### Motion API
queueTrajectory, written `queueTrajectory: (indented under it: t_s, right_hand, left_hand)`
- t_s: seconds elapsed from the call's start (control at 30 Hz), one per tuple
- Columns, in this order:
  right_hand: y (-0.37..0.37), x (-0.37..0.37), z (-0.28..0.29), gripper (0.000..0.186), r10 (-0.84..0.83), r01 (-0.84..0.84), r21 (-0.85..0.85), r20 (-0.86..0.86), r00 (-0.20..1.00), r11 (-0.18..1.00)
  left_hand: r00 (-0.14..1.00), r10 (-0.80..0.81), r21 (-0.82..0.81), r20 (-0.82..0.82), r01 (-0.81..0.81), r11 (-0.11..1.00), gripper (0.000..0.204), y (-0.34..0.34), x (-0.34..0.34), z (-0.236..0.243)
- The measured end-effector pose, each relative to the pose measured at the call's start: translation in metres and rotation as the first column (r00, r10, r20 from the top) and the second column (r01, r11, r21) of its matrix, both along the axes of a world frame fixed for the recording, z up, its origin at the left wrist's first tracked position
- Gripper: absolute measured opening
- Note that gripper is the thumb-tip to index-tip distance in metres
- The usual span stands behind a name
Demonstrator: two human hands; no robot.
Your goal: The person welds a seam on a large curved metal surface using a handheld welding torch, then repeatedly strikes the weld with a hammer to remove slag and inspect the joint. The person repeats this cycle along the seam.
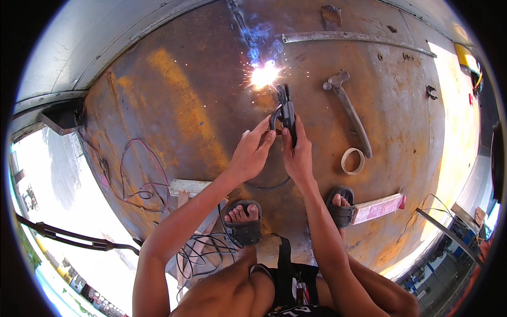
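Both my hands are on a black welding electrode holder [287, 112] in front of me. My right hand [299, 150] wraps its handle from the right. From the left, my left hand [252, 150] closes its fingertips on the holder's curved lever side. Beyond the holder's jaws, a bright welding arc [264, 75] throws sparks and bluish smoke over the rusty steel plate [211, 68]. Glare hides the electrode's tip and the spot it meets. A dark seam [238, 21] runs away from the arc toward the far edge.
A hammer [351, 113] lies right of my hands, near a pale ring [352, 161]. A long metal bar [359, 37] lies farther off. Black cable [203, 253] coils by my left sandal [243, 222]. A wooden piece [377, 208] touches my right sandal [340, 211]. Thin wires [142, 185] loop at left.
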State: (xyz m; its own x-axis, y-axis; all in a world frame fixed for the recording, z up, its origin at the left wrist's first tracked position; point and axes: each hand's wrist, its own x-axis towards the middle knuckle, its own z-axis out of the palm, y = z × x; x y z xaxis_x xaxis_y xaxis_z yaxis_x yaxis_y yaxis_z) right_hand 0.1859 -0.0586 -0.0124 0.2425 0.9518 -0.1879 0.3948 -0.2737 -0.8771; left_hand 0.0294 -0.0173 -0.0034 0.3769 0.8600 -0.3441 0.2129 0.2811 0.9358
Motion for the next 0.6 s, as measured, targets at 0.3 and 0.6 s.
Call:
queueTrajectory:
  t_s: [0.3,0.6]
  right_hand:
    - [-0.0015,-0.0001,-0.0043,0.048,0.010,-0.011,0.034,0.037,0.999,0.999]
    - [-0.0008,-0.0009,-0.0044,0.049,0.000,0.000,0.022,0.022,1.000,1.000]
  left_hand:
    - [1.000,-0.013,-0.008,-0.024,0.013,1.000,0.047,-0.0003,-0.0004,-0.0003]
    - [1.000,0.003,0.024,-0.019,-0.003,1.000,0.045,-0.0006,0.0000,-0.0015]
